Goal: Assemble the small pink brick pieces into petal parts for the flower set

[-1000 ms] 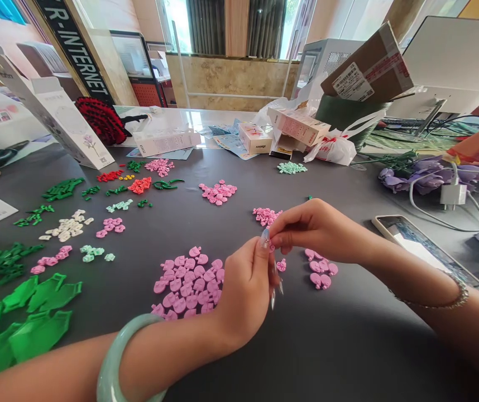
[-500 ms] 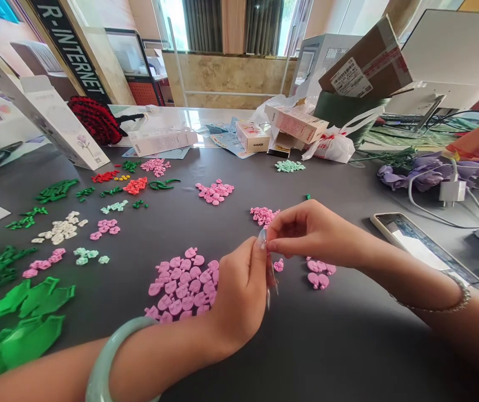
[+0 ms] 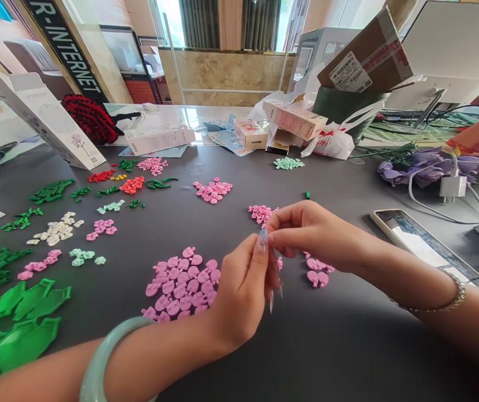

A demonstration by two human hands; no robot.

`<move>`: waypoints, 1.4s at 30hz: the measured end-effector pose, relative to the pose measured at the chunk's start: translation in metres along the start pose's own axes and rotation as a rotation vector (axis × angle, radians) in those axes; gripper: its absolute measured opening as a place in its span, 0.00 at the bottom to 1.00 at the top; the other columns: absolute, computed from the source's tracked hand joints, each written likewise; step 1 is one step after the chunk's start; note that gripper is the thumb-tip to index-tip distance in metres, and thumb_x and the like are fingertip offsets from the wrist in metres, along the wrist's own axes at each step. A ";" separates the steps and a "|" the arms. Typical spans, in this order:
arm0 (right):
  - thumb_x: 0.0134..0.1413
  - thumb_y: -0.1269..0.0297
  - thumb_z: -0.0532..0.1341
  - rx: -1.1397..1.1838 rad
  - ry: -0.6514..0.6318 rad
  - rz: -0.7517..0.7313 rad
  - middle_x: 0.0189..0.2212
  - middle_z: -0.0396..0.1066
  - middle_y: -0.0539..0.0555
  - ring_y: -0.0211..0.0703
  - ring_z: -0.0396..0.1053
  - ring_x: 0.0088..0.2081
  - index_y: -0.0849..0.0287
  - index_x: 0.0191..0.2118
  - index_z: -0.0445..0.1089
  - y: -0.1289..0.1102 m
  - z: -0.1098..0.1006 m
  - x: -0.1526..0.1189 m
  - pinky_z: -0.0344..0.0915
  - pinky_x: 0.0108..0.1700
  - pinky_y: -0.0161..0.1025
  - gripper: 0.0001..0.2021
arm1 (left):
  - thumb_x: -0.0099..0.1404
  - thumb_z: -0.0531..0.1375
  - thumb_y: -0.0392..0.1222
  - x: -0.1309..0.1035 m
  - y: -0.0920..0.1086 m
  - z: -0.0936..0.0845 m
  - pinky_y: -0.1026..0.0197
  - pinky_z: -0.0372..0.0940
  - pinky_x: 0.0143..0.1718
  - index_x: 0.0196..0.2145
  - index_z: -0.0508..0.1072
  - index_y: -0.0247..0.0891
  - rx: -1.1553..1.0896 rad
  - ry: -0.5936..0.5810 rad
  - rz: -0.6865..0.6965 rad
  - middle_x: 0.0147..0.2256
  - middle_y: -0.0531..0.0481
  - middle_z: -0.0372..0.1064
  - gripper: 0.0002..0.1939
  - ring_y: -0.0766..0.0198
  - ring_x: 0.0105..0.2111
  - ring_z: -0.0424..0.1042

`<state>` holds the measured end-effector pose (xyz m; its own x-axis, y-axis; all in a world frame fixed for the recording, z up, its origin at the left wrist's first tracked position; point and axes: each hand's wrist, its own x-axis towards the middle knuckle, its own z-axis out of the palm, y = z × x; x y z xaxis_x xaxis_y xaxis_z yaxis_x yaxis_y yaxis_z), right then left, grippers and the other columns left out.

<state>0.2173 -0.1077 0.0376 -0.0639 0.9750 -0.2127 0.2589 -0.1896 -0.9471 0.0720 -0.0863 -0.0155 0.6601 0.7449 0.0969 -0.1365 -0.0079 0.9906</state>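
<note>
My left hand (image 3: pixel 243 290) and my right hand (image 3: pixel 312 231) meet over the dark table, fingertips pinched together. Whatever sits between them is hidden by the fingers. Left of my left hand lies a spread of pink rounded plastic pieces (image 3: pixel 183 285). Just behind the fingertips is a heap of small pink pieces (image 3: pixel 261 213), partly covered. Pink joined pieces (image 3: pixel 317 278) lie below my right wrist, and a small green piece (image 3: pixel 307 195) rests beyond my right hand.
Large green leaf pieces (image 3: pixel 25 340) and white pieces (image 3: pixel 57 230) lie at left. Farther back are pink pieces (image 3: pixel 213 191) and mint pieces (image 3: pixel 288 163). A phone (image 3: pixel 427 248) lies beside my right forearm; purple flowers (image 3: pixel 424 170) and a charger (image 3: pixel 453 187) are behind it. Boxes (image 3: pixel 293 120) stand at the back.
Both hands stay pinched together at nearly the same spot. My left thumb has turned slightly, showing more of its nail. The whole view has shifted a little.
</note>
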 end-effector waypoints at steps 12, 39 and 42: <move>0.48 0.69 0.62 0.335 -0.225 0.058 0.15 0.63 0.45 0.27 0.59 0.18 0.64 0.23 0.69 0.011 -0.006 0.007 0.57 0.23 0.29 0.06 | 0.70 0.45 0.46 -0.004 0.002 0.001 0.70 0.55 0.16 0.26 0.62 0.36 0.058 0.020 0.032 0.17 0.57 0.57 0.18 0.73 0.15 0.57; 0.49 0.67 0.60 -0.555 0.185 -0.258 0.17 0.66 0.46 0.31 0.60 0.21 0.60 0.23 0.65 0.001 0.006 -0.007 0.57 0.24 0.29 0.07 | 0.68 0.47 0.46 0.005 -0.001 0.001 0.71 0.53 0.13 0.19 0.56 0.38 -0.016 0.144 -0.094 0.14 0.58 0.55 0.20 0.75 0.12 0.55; 0.52 0.67 0.58 -0.690 0.195 -0.324 0.17 0.66 0.46 0.30 0.59 0.20 0.60 0.24 0.65 0.000 0.007 -0.008 0.56 0.24 0.29 0.08 | 0.68 0.46 0.47 0.006 -0.002 0.001 0.72 0.52 0.12 0.19 0.54 0.38 -0.047 0.135 -0.123 0.13 0.59 0.54 0.20 0.75 0.11 0.54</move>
<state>0.2113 -0.1158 0.0381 -0.0849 0.9843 0.1549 0.8005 0.1600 -0.5776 0.0766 -0.0826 -0.0165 0.5694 0.8210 -0.0412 -0.0980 0.1175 0.9882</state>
